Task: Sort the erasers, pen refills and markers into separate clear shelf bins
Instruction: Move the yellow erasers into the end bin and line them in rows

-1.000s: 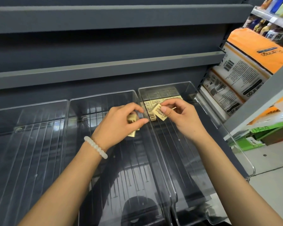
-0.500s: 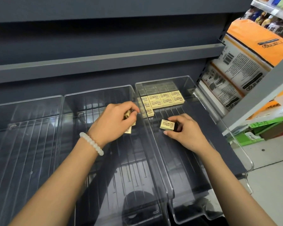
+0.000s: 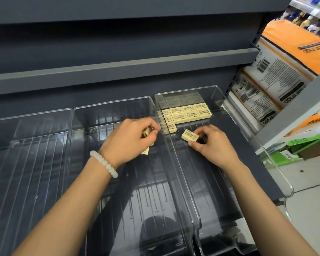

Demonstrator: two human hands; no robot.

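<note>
Cream, light, firm eraser, pinched at its short ends by the right hand; left hand clutches spare erasers.

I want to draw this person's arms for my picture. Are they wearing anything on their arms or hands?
The left wrist wears a bracelet of round, milky white beads. Both forearms are bare with no sleeves showing. The left hand and the right hand have no gloves, and I see no rings or watch.
</note>
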